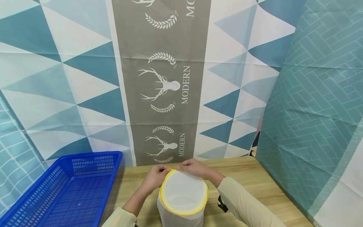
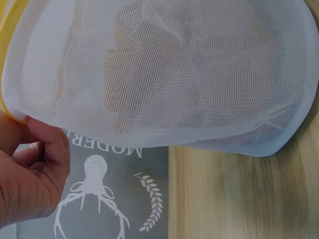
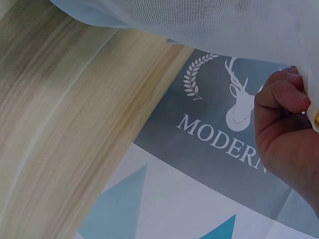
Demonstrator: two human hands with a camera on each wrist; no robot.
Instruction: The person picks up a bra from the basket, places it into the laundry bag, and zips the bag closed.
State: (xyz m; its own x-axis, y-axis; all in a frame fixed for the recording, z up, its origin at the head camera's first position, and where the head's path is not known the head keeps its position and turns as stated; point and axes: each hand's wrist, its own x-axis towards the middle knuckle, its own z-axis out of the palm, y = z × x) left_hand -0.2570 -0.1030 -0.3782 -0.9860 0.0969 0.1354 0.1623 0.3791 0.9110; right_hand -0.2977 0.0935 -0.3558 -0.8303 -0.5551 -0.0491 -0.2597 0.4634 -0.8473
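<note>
A white mesh laundry bag (image 1: 185,192) with a yellow zip rim stands upright on the wooden table, its round top facing up. On the far left of that rim, my left hand (image 1: 154,178) pinches the edge between thumb and fingers. My right hand (image 1: 195,168) holds the rim at the far side, close by. The left wrist view shows the mesh side (image 2: 199,74) spread wide, with faint tan shapes showing through it. Curled fingers (image 3: 286,97) grip the bag's edge in the right wrist view. Whatever is inside cannot be made out.
To the left lies a large blue plastic basket (image 1: 80,192) with perforated walls. The wooden table (image 1: 246,176) ends against a patterned cloth (image 1: 161,47) at the back. A teal cloth (image 1: 314,104) hangs along the right side.
</note>
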